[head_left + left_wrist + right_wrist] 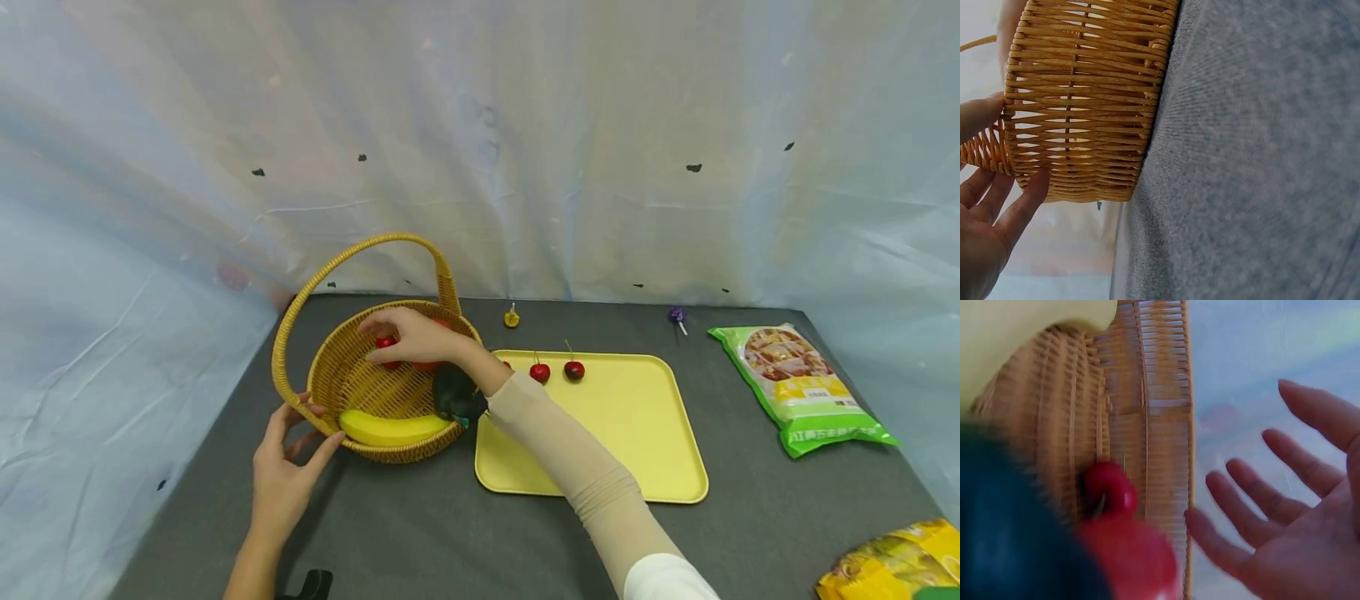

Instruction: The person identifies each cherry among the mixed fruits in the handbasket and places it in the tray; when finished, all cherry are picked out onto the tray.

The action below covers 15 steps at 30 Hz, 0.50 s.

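A wicker basket [358,379] [1085,125] [1047,394] holds a yellow banana [393,429], a dark eggplant-like item [452,392] [1010,531], cherries [387,342] [1107,484] and a larger red fruit [1129,556]. My left hand [281,483] [988,231] grips the basket rim near the base of its handle, thumb and fingers on either side of the wicker. Over the basket's opening hovers my right hand [412,335] [1304,531], fingers spread and relaxed, holding nothing.
Right of the basket lies a yellow tray [622,433] with cherries [573,370] near its far edge. Behind are a yellow lollipop [512,317] and a purple one [677,315]. A green-edged food bag [806,387] and a yellow bag [892,562] lie at the right.
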Motion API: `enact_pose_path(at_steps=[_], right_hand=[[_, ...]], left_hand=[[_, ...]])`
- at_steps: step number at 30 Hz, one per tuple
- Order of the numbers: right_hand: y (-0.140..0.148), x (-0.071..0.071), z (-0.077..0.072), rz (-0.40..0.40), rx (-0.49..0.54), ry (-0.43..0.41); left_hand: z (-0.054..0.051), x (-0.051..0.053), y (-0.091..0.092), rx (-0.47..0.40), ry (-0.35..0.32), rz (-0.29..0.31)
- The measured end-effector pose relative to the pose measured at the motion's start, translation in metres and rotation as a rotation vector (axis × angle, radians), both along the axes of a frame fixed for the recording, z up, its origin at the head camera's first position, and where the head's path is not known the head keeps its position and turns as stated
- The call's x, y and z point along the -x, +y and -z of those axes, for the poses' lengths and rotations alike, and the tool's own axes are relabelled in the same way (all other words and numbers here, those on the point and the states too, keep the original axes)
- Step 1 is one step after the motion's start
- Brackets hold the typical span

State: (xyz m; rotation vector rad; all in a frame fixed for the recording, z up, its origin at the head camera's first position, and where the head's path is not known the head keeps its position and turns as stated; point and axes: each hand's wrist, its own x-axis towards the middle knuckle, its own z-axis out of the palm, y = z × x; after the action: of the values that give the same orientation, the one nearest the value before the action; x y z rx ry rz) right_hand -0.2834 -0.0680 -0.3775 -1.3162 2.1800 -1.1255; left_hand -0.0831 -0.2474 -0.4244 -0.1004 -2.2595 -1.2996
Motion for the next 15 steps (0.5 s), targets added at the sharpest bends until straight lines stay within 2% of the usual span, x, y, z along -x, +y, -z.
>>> enact_pose_path(at_steps=[5, 9, 15], right_hand=[[-0.025, 0.004, 0.004, -0.011, -0.044, 0.017], [-0.036, 0.007, 0.012, 0.039, -0.076, -0.012], [-0.046, 0.001, 0.024, 0.11, -0.155, -0.025]], left_hand=[[0.002, 0.003, -0.002, 0.001, 0.017, 0.011], [0.004, 0.004, -0.003, -0.001, 0.021, 0.016], [0.004, 0.003, -0.002, -0.008, 0.01, 0.017]])
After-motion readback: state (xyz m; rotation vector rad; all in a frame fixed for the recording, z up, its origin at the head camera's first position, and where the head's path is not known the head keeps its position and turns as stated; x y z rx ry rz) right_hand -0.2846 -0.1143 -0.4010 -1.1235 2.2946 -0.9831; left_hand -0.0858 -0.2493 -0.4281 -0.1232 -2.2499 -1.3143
